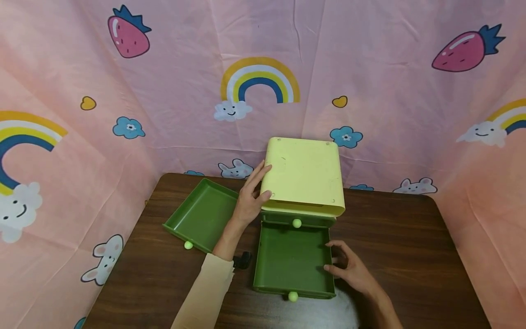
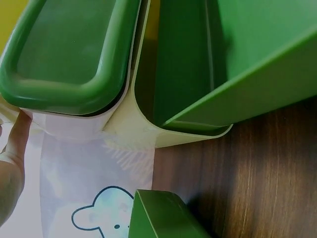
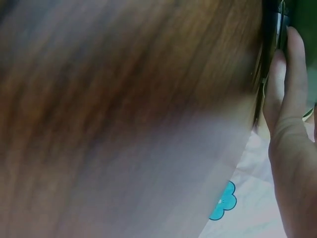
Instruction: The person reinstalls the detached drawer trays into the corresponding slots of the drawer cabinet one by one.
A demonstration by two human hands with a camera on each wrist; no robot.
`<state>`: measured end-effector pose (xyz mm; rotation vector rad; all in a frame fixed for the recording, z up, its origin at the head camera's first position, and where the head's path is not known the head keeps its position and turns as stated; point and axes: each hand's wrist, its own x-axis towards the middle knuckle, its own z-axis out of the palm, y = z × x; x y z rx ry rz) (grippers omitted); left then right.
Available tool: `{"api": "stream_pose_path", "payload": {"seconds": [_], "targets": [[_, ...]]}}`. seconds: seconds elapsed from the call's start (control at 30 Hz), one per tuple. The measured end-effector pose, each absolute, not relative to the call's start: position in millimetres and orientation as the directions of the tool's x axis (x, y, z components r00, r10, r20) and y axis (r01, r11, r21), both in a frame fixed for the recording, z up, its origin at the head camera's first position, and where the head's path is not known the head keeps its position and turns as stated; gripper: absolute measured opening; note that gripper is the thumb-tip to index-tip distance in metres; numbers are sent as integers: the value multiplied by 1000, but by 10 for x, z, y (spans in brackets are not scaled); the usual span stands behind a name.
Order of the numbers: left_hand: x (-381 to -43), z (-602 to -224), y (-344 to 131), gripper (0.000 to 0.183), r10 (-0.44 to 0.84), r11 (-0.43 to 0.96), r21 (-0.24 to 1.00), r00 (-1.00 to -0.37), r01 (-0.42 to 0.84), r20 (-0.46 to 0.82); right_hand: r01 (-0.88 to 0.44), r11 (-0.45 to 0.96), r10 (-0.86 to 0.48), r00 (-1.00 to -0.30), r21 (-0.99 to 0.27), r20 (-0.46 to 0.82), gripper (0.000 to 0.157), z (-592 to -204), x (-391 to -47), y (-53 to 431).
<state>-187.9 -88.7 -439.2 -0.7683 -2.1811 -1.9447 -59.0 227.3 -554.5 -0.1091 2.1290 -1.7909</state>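
Observation:
A pale yellow drawer cabinet (image 1: 304, 171) stands at the back of the table. My left hand (image 1: 248, 198) rests against its left side, fingers extended, with the thumb near the top's front corner. In the left wrist view this hand (image 2: 12, 163) shows at the left edge, beside a rounded green drawer front (image 2: 59, 59). Below, a green drawer (image 1: 293, 262) with a light green knob is pulled far out of the cabinet. My right hand (image 1: 349, 267) grips its right wall, with fingertips over the rim. The right wrist view shows that hand (image 3: 292, 119) along the drawer's side.
Another green drawer (image 1: 205, 214) lies on the table to the left, partly behind my left forearm. A closed green drawer front with a round knob (image 1: 297, 223) sits above the pulled-out one. Dark brown wood tabletop (image 1: 394, 246) extends right; patterned cloth (image 1: 185, 91) hangs around the table.

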Motion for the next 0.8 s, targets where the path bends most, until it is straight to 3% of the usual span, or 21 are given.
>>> {"api": "stream_pose_path", "payload": {"seconds": [0.27, 0.5, 0.8], "targets": [[-1872, -4397, -893, 89, 290, 50, 895, -864, 442, 411, 197, 190, -236, -942, -962, -240, 57, -5542, -612, 2243], [-1864, -4414, -897, 90, 280, 51, 897, -869, 438, 408, 155, 190, -211, -958, -970, -194, 44, -5551, -627, 2228], [-1867, -4437, -889, 90, 283, 46, 894, -865, 445, 415, 152, 185, -186, -965, -971, -186, 42, -5539, -613, 2215]]}}
